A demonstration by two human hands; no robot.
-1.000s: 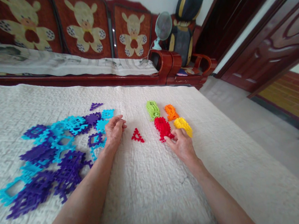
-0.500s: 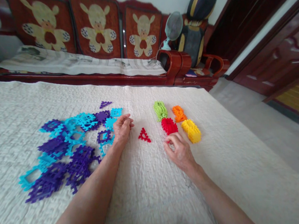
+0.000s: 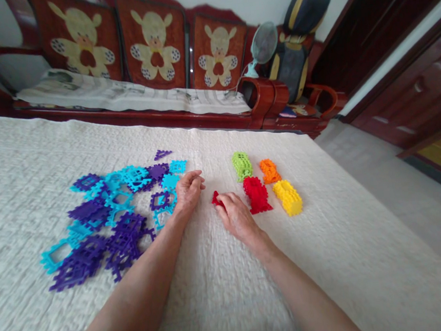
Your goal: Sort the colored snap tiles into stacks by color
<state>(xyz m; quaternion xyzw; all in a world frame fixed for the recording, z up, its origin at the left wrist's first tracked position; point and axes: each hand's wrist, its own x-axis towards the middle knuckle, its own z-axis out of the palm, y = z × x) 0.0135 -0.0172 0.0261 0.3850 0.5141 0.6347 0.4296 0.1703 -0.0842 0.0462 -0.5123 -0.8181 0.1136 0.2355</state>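
Observation:
My right hand has its fingertips closed on a red triangular building piece, which they partly cover. Just right of that hand, a stack of red toothed building pieces lies on the cloth. My left hand rests loosely curled beside the cyan building pieces, its fingers slightly apart and nothing visible in them. To its left spreads a loose heap of purple building pieces mixed with cyan ones. A purple triangle lies alone behind the heap.
Green pieces, orange pieces and yellow pieces stand in separate stacks at the right. A cream quilted cloth covers the table. Beyond its far edge are a wooden sofa and a fan.
My right hand has moved left from the red stack to the red triangle and taken hold of it. A red piece now lies at the stack's near end. My left hand stays beside the cyan pieces.

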